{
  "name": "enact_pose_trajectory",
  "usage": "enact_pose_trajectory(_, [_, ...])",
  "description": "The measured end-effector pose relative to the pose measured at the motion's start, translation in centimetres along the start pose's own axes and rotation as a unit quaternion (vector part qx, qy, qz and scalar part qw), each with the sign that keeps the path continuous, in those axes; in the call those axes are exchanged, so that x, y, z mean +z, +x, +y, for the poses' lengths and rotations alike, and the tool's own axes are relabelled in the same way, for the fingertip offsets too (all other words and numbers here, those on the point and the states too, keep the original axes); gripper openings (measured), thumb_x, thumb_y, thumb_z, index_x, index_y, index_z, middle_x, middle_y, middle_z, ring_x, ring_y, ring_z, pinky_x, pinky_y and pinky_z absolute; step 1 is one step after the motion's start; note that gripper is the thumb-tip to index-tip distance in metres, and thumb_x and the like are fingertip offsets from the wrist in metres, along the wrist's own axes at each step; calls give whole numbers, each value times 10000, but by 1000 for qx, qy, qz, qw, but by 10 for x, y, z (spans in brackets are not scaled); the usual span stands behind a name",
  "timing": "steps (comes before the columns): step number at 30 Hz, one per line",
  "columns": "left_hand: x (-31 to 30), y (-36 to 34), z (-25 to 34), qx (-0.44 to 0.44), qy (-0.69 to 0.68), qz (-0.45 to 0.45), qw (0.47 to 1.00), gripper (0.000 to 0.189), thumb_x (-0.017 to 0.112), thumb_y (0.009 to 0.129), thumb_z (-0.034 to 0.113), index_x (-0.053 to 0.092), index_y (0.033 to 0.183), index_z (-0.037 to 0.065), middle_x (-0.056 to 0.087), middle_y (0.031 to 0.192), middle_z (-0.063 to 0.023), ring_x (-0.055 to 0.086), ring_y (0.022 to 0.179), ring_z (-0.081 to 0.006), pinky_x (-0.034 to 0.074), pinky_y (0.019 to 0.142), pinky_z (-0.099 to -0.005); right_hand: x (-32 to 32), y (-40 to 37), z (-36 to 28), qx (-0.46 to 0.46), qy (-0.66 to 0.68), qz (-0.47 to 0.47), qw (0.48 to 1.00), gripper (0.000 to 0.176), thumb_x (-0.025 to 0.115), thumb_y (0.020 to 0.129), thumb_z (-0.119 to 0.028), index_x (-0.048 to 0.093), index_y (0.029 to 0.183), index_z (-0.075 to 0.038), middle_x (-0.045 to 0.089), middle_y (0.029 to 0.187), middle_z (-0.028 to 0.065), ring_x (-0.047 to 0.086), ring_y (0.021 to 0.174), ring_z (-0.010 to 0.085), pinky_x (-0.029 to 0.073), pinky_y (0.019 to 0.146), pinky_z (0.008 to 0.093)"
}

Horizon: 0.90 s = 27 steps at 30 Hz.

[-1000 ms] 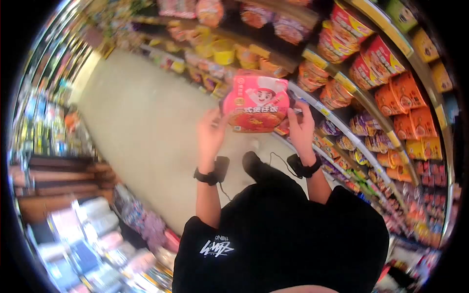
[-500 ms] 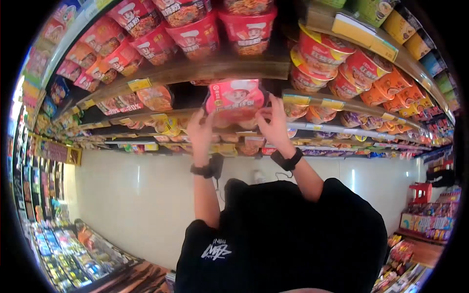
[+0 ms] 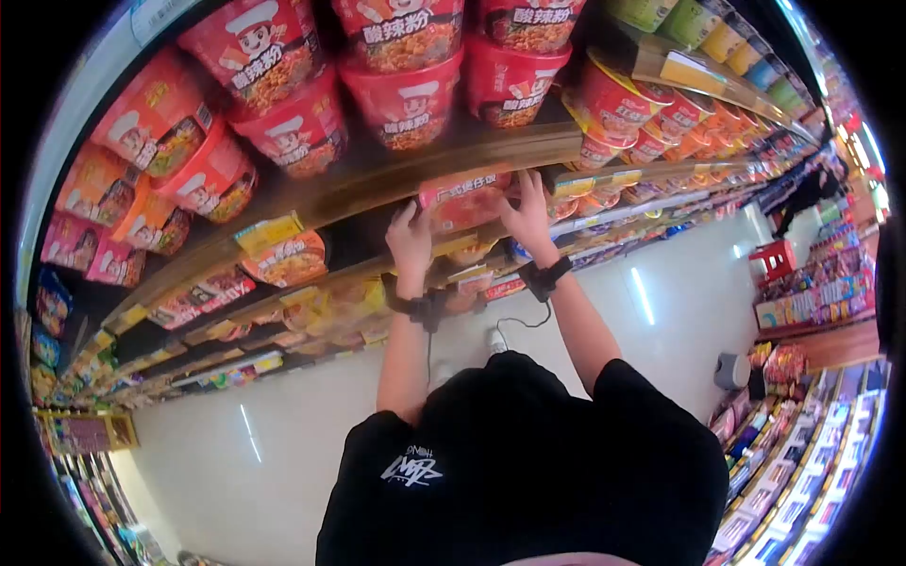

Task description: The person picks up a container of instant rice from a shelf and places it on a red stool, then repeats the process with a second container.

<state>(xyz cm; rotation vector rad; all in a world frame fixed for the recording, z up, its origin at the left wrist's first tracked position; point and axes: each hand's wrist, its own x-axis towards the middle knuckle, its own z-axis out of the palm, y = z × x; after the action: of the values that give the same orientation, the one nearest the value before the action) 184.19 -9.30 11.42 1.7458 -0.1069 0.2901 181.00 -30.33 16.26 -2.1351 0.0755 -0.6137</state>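
A pink box of instant claypot rice (image 3: 464, 202) sits at the front of a middle shelf, its printed face towards me. My left hand (image 3: 411, 243) is at its left end, fingers curled against the edge. At the opposite end my right hand (image 3: 528, 219) grips the box with thumb and fingers. The upper shelf board partly covers the top of the box. Both wrists wear black bands with small devices. To the left of my left hand, an orange-red round noodle bowl (image 3: 291, 260) stands on the same shelf.
Red noodle tubs (image 3: 404, 99) are stacked on the shelf above. More red and yellow bowls (image 3: 618, 99) stand to the right. Yellow price tags (image 3: 269, 233) line the shelf edges. A red stool (image 3: 774, 259) stands on the pale floor (image 3: 255, 453) at the right.
My view has turned and come closer to the upper shelf. The box has tipped back and lies deeper under the board, with both hands still at its ends.
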Motion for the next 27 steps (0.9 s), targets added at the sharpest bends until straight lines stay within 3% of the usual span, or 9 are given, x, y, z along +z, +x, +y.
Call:
enact_pose_trajectory(3, [6, -1, -9, -8, -16, -10, 1000, 296, 576, 874, 34, 553, 1143, -85, 554, 892, -71, 603, 691, -122, 559, 626, -267, 1, 4, 2, 17, -17, -2, 1000, 644, 607, 710, -231, 403, 1267, 22, 495, 1084, 235, 465, 1013, 415, 384, 875, 489])
enact_pose_trajectory(5, [11, -3, -19, -1, -39, -6, 999, 283, 575, 877, 43, 567, 1137, -68, 560, 878, -66, 596, 692, -115, 557, 628, -264, -1, -2, 5, 21, -36, -9, 999, 677, 602, 724, -218, 360, 1312, 15, 459, 1182, 251, 434, 1104, 416, 371, 938, 464])
enact_pose_trajectory(11, [5, -3, 50, -115, -141, -68, 981, 304, 565, 889, 59, 540, 1155, -88, 579, 891, -59, 563, 694, -102, 552, 623, -269, 11, -14, 41, -20, -102, 12, 994, 719, 600, 745, -190, 288, 1340, 66, 372, 1288, 312, 359, 1215, 438, 320, 1023, 438])
enact_pose_trajectory(12, [5, 6, -6, -4, -1, -77, 997, 320, 563, 889, 55, 523, 1168, -96, 583, 932, -70, 572, 688, -113, 553, 623, -270, 5, -12, 25, 25, -75, 5, 997, 720, 598, 746, -186, 281, 1337, 78, 370, 1281, 322, 369, 1199, 451, 328, 1016, 434])
enact_pose_trajectory(14, [3, -3, 38, -95, -147, -84, 981, 331, 573, 901, 151, 549, 1157, -58, 629, 876, -93, 623, 661, -151, 515, 625, -264, -6, -10, -9, 69, -51, -1, 996, 715, 593, 749, -176, 274, 1329, 95, 377, 1258, 332, 394, 1164, 465, 348, 996, 428])
enact_pose_trajectory(17, [-1, -3, 37, -113, -114, -99, 982, 378, 581, 896, 147, 497, 1203, -57, 617, 821, -88, 612, 645, -130, 523, 604, -255, -12, -13, -23, 72, -60, 3, 996, 698, 587, 754, -156, 273, 1320, 104, 405, 1205, 329, 435, 1109, 461, 383, 955, 424])
enact_pose_trajectory(23, [-7, -9, 40, -122, -124, -77, 982, 412, 571, 883, 76, 444, 1265, -12, 594, 956, -99, 608, 688, -124, 517, 613, -247, -18, -30, -28, 55, -61, 6, 997, 676, 583, 754, -116, 270, 1332, 41, 409, 1186, 282, 460, 1068, 443, 421, 891, 421])
enact_pose_trajectory(24, [-8, -10, 36, -121, -129, -73, 982, 414, 556, 877, 39, 433, 1270, 1, 574, 1024, -109, 606, 688, -140, 516, 613, -244, -20, -39, -25, -6, -111, 48, 993, 669, 586, 758, -111, 276, 1338, 11, 410, 1186, 256, 492, 1041, 420, 446, 851, 413])
enact_pose_trajectory(27, [-13, -27, 40, -78, -105, -25, 991, 396, 555, 857, 0, 453, 1240, 1, 573, 1009, -112, 595, 662, -155, 507, 590, -244, -44, -79, -20, -21, -169, 5, 985, 655, 590, 764, -118, 283, 1333, -11, 399, 1207, 250, 525, 1006, 394, 463, 813, 410])
